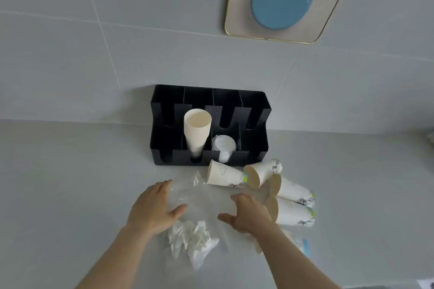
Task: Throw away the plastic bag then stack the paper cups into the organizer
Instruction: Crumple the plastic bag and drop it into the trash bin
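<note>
A clear plastic bag [204, 199] lies flat on the grey counter, bunched white at its near end. My left hand [153, 207] rests on the bag's left edge with fingers spread. My right hand [246, 214] rests on its right side, fingers apart. Several printed paper cups [226, 177] lie on their sides to the right of the bag. The black organizer [254, 148] stands against the wall, holding a stack of plain cups [197, 129] in one slot and white lids [224, 145] in the slot beside it.
A framed picture [279, 7] with a blue disc hangs on the tiled wall above right. One more cup [303, 245] lies partly hidden under my right forearm. The counter's surface stretches left of the organizer.
</note>
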